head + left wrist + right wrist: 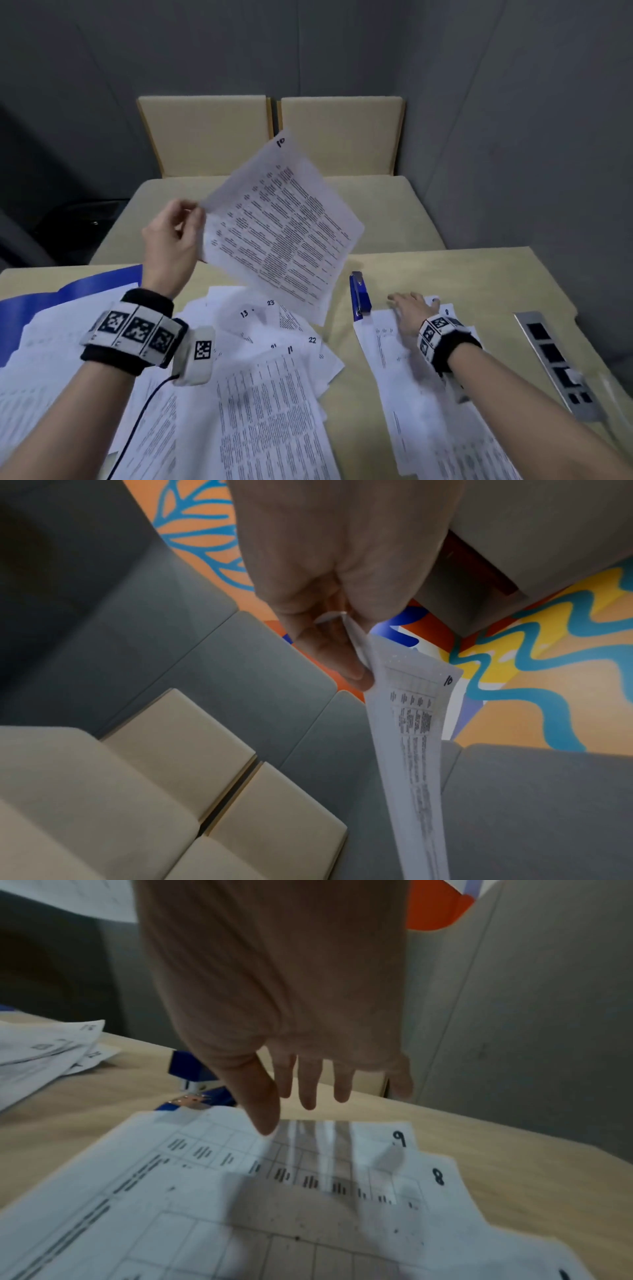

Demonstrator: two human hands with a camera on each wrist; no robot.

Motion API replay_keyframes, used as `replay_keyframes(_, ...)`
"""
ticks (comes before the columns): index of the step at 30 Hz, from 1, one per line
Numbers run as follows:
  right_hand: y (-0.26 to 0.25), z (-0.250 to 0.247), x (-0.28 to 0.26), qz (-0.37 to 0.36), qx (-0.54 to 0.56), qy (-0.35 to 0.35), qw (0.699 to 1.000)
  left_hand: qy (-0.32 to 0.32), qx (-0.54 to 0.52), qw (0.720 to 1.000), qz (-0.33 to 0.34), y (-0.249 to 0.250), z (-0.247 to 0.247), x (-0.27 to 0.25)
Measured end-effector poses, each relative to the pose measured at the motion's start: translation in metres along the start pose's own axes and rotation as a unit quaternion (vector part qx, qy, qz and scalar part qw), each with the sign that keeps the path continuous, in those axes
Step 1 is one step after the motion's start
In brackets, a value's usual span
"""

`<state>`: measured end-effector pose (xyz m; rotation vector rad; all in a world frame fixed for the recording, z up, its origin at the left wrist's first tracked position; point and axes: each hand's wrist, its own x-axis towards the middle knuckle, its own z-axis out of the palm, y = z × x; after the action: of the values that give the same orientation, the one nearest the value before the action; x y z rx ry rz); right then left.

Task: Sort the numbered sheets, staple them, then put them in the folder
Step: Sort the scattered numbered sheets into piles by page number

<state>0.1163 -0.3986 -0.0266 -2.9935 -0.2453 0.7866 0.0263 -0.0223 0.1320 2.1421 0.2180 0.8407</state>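
Grey walls, two beige chairs [270,133] at the far side, pale counter [479,274] strewn with paper. Left hand [171,236] raised above the counter, thumb and fingers pinching one corner of the sheet marked 10 [281,222]; same pinch seen in the left wrist view [329,631], sheet marked 10 [411,723] hanging edge-on below it. Right hand [409,308] low and flat, fingers straight and spread, holding nothing, resting on or just over the sorted stack [428,394]; contact not resolvable. In the right wrist view, right hand [274,1015] above that stack [240,1204], topmost number 9 [399,1138], number 8 [438,1176] showing beneath.

Key relation, as judged: sheet 10 held up and to the left of the sorted stack, long axis tilted diagonally, so next in order; right hand nearer the stack, left hand carrying. Placement calls for a rightward, downward pass and a turn to match the stack.

Blue stapler [359,294] touching the stack's far left corner, directly under the probable path. Unsorted heap [274,359] near the left forearm, showing 11, 13, 22, 23. Blue folder [68,291] at far left, partly buried. Metal strip [555,363] at right, apart.
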Motion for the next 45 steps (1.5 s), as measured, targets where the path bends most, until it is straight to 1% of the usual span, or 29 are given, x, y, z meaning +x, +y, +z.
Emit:
replay_keyframes(3, 0.007, -0.001, 0.006, 0.013, -0.032, 0.012, 0.999, -0.018, -0.042, 0.999, -0.03, -0.003, 0.016, -0.008)
replay_keyframes(5, 0.009, 0.0, 0.004, 0.001, -0.065, 0.039, 0.997, -0.026, -0.057, 0.997, -0.045, -0.001, 0.026, -0.011)
replay_keyframes(7, 0.015, 0.002, -0.002, -0.013, -0.081, 0.074, 0.994, -0.022, -0.067, 0.997, -0.042, 0.005, 0.04, -0.012)
replay_keyframes(10, 0.028, 0.003, -0.012, -0.024, -0.034, 0.138, 0.99, 0.009, -0.08, 0.996, -0.033, 0.019, 0.069, -0.007)
replay_keyframes(12, 0.04, 0.003, -0.02, -0.027, 0.002, 0.161, 0.987, 0.029, -0.097, 0.994, -0.031, 0.03, 0.097, -0.002)
replay_keyframes(14, 0.052, 0.006, -0.029, -0.032, 0.04, 0.188, 0.981, 0.018, -0.118, 0.992, -0.038, 0.041, 0.131, 0.001)
replay_keyframes(16, 0.062, 0.008, -0.037, -0.036, 0.073, 0.208, 0.975, -0.018, -0.127, 0.991, -0.041, 0.051, 0.166, -0.001)
replay_keyframes(18, 0.069, 0.008, -0.044, -0.033, 0.093, 0.209, 0.973, -0.075, -0.142, 0.986, -0.045, 0.056, 0.199, -0.005)
replay_keyframes(21, 0.078, 0.004, -0.051, -0.032, 0.114, 0.214, 0.97, -0.2, -0.143, 0.967, -0.061, 0.053, 0.241, -0.015)
replay_keyframes(23, 0.083, 0.0, -0.053, -0.039, 0.126, 0.223, 0.966, -0.284, -0.113, 0.95, -0.06, 0.046, 0.262, -0.021)
replay_keyframes(25, 0.085, -0.005, -0.053, -0.048, 0.131, 0.224, 0.965, -0.346, -0.077, 0.933, -0.064, 0.037, 0.277, -0.029)
replay_keyframes(26, 0.085, -0.007, -0.052, -0.051, 0.133, 0.223, 0.964, -0.367, -0.066, 0.925, -0.07, 0.033, 0.284, -0.034)
replay_keyframes(29, 0.082, -0.014, -0.048, -0.045, 0.135, 0.216, 0.966, -0.398, -0.039, 0.913, -0.084, 0.028, 0.301, -0.051)
replay_keyframes(34, 0.076, -0.011, -0.027, 0.006, 0.128, 0.19, 0.973, -0.481, 0.005, 0.871, -0.097, 0.026, 0.326, -0.075)
replay_keyframes(37, 0.074, -0.012, -0.013, 0.032, 0.101, 0.163, 0.981, -0.499, 0.03, 0.861, -0.1, 0.028, 0.337, -0.085)
replay_keyframes(39, 0.073, -0.012, -0.007, 0.058, 0.089, 0.15, 0.983, -0.496, 0.047, 0.861, -0.102, 0.032, 0.338, -0.09)
replay_keyframes(42, 0.07, -0.004, -0.005, 0.092, 0.098, 0.17, 0.976, -0.464, 0.042, 0.881, -0.082, 0.033, 0.323, -0.088)
replay_keyframes(44, 0.062, 0.0, -0.01, 0.087, 0.132, 0.176, 0.972, -0.425, 0.032, 0.903, -0.059, 0.025, 0.298, -0.08)
replay_keyframes(45, 0.053, 0.001, -0.014, 0.074, 0.153, 0.178, 0.969, -0.4, 0.028, 0.915, -0.055, 0.017, 0.281, -0.075)
